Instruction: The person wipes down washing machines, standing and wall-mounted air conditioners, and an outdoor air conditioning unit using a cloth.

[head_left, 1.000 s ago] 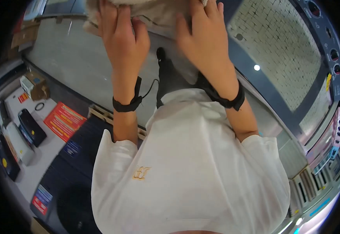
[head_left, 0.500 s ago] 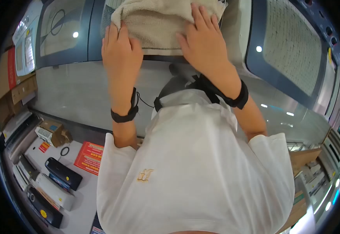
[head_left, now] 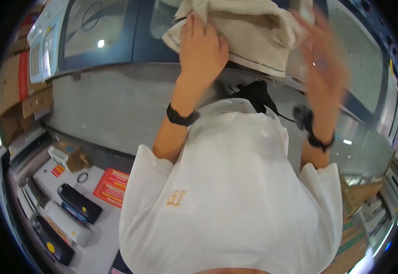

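A beige towel lies rumpled at the top of the view, folded over on itself, with a stitched line along its near edge. My left hand rests on its left part, fingers stretched out and thumb to the side. To the right of the cloth is my right hand, badly smeared by motion, close to the towel's right end. Whether its fingers touch the cloth cannot be made out. Each wrist wears a black band.
Dark-framed appliances with glass lids, one left and one right, flank the towel. Cardboard boxes stand at far left. On a white table behind me lie several black and white devices and a red sheet.
My right hand has lifted off the towel and swung right. The left hand still lies on the cloth. The towel's right side is now bunched and turned over, and the view has shifted.
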Demonstrator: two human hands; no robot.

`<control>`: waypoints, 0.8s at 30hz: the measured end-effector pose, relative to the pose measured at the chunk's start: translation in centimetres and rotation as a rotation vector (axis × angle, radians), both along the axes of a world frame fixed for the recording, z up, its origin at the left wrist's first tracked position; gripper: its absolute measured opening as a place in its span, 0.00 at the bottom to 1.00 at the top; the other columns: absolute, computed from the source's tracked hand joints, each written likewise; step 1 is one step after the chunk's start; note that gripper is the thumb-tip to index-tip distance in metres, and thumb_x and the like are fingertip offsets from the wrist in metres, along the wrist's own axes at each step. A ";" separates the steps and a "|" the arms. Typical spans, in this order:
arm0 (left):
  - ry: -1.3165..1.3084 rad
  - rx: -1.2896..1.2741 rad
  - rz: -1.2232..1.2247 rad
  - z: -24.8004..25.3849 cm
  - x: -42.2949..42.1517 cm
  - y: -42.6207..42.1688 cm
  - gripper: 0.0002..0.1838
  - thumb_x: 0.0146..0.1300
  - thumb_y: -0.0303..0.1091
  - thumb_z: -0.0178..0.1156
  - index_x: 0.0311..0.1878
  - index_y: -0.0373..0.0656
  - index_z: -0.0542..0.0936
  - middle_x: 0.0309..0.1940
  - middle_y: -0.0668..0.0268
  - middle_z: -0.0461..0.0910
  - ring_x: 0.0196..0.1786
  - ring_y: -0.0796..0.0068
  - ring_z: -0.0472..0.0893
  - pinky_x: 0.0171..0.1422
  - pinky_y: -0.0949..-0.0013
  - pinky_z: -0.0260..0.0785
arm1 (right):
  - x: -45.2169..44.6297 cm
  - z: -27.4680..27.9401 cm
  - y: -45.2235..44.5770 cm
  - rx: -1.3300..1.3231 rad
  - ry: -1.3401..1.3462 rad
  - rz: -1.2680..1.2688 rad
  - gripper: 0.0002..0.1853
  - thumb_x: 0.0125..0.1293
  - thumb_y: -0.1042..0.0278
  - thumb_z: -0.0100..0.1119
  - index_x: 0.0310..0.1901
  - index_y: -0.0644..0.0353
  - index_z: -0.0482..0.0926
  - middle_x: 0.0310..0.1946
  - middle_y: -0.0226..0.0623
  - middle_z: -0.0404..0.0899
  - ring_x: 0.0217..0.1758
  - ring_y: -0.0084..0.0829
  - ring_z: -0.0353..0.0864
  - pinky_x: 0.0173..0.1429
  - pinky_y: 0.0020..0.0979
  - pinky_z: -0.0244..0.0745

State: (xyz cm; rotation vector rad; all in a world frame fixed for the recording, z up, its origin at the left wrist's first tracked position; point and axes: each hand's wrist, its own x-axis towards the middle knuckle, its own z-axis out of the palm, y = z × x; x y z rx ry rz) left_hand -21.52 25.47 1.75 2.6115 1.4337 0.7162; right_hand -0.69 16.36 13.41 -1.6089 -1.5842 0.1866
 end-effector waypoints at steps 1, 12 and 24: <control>-0.022 0.005 -0.001 -0.5 -0.2 0.1 0.31 0.64 0.39 0.59 0.66 0.28 0.74 0.67 0.34 0.70 0.75 0.36 0.66 0.80 0.44 0.58 | -0.3 2.5 -1.2 0.104 0.102 0.013 0.15 0.75 0.61 0.55 0.45 0.65 0.83 0.58 0.42 0.81 0.58 0.38 0.81 0.66 0.41 0.71; -0.036 -0.078 0.078 1.1 -1.5 -3.6 0.28 0.67 0.34 0.57 0.65 0.24 0.72 0.71 0.34 0.66 0.75 0.36 0.64 0.81 0.45 0.55 | -3.0 11.8 -9.1 1.005 0.253 0.669 0.13 0.77 0.57 0.55 0.35 0.55 0.72 0.20 0.20 0.66 0.20 0.15 0.67 0.28 0.20 0.62; -0.097 0.010 0.064 0.1 -1.7 -1.2 0.26 0.66 0.34 0.56 0.63 0.23 0.74 0.66 0.33 0.71 0.73 0.36 0.68 0.79 0.46 0.58 | 0.3 -6.7 2.0 -0.077 -0.234 0.032 0.22 0.71 0.64 0.60 0.62 0.68 0.77 0.64 0.54 0.75 0.68 0.54 0.73 0.72 0.47 0.65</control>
